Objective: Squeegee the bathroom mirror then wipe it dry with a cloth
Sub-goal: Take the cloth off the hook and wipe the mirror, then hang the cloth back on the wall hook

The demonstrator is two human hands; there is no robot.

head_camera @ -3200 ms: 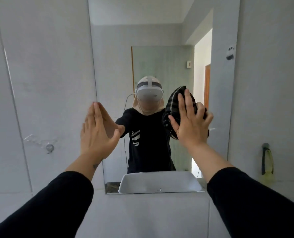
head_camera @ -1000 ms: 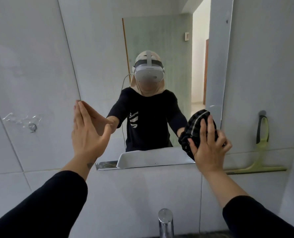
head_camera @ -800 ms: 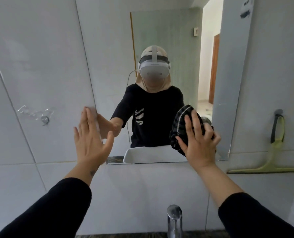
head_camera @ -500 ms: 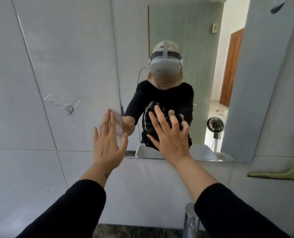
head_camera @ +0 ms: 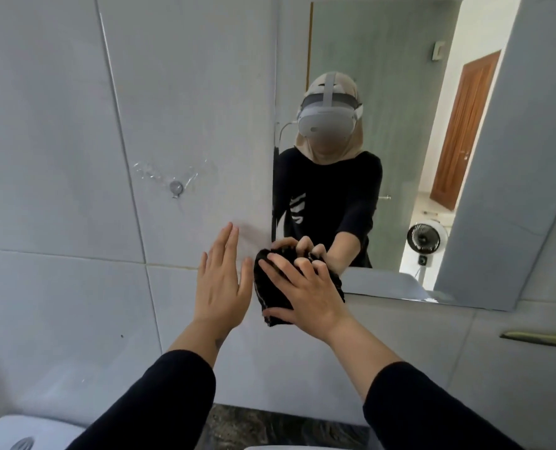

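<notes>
One bunched dark cloth under right hand.

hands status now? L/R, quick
Left hand: open, flat, empty, by the mirror's lower left corner.
Right hand: pressing a dark cloth on that corner, fingers spread over it.

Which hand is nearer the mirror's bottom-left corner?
Right. The right hand presses the cloth over that corner of the mirror; the left hand lies flat on the wall beside it.
</notes>
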